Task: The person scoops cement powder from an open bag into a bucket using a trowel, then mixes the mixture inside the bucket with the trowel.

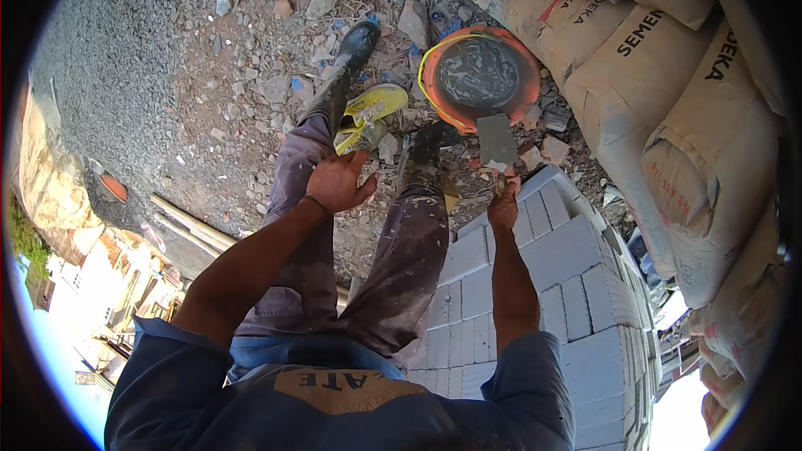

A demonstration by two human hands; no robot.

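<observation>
My right hand (503, 205) is closed around the handle of a trowel (498, 140). The trowel's squarish grey blade reaches to the near rim of an orange bucket (431, 75). Wet grey cement mortar (479, 73) with a swirled surface fills much of the bucket. My left hand (338, 182) is beside my knee, thumb apart from the bent fingers, with nothing visible in it. Just beyond its fingers lies a yellow shoe-like object (373, 104), partly hidden by my leg and hand.
Light grey blocks (551, 250) are stacked close beside my right arm. Printed cement sacks (618, 75) are piled along the right. Stones and rubble (251, 75) cover the ground around my rubber boots (355, 50). Long poles (196, 221) lie at left.
</observation>
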